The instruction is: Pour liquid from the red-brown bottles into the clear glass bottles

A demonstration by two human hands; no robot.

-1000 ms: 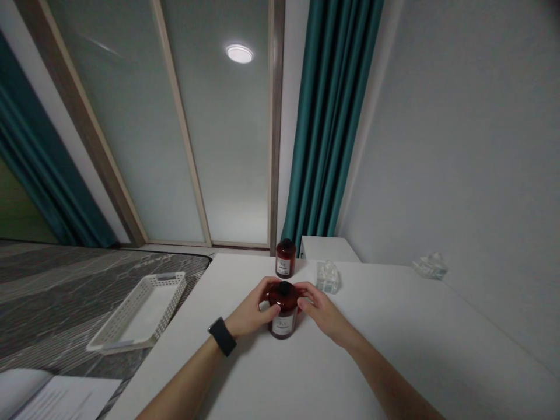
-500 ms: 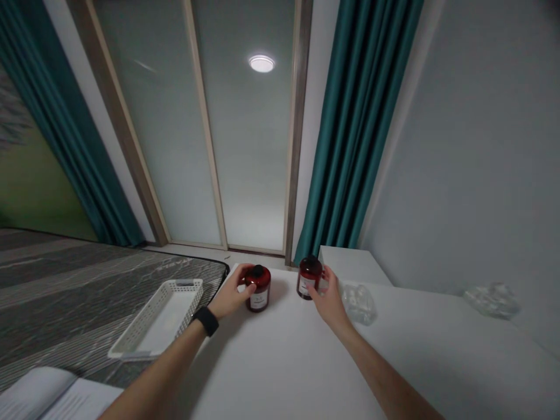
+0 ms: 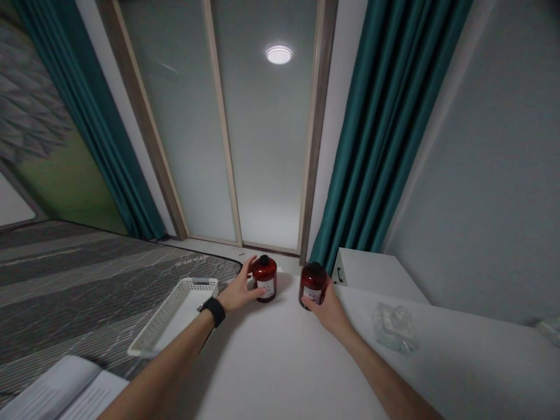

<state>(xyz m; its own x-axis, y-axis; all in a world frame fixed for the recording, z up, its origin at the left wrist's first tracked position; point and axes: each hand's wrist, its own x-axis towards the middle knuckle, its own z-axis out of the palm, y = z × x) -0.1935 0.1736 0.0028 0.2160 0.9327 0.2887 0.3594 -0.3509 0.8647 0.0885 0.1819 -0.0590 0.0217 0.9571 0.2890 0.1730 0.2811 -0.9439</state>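
Two dark red, see-through bottles with black caps and white labels stand side by side at the far end of the white table (image 3: 280,361). My left hand (image 3: 240,293) is closed round the left bottle (image 3: 265,274), its thumb across the label and its fingers behind. Round the right bottle (image 3: 312,280) my right hand (image 3: 330,309) is closed, thumb over the front; its other fingers are mostly hidden. Both bottles are upright, with a small gap between them. A black watch (image 3: 216,311) sits on my left wrist.
Crumpled clear plastic (image 3: 396,329) lies on the table to the right. At left, a white basket (image 3: 144,337) and an open book (image 3: 74,385) rest on a dark patterned surface. A white cabinet (image 3: 380,271) stands beyond the table, near a green curtain (image 3: 371,146).
The view has swung a little left. Against the basket and plastic, both bottles have shifted left in my hands; the right one is nearer me, the left one slightly farther.
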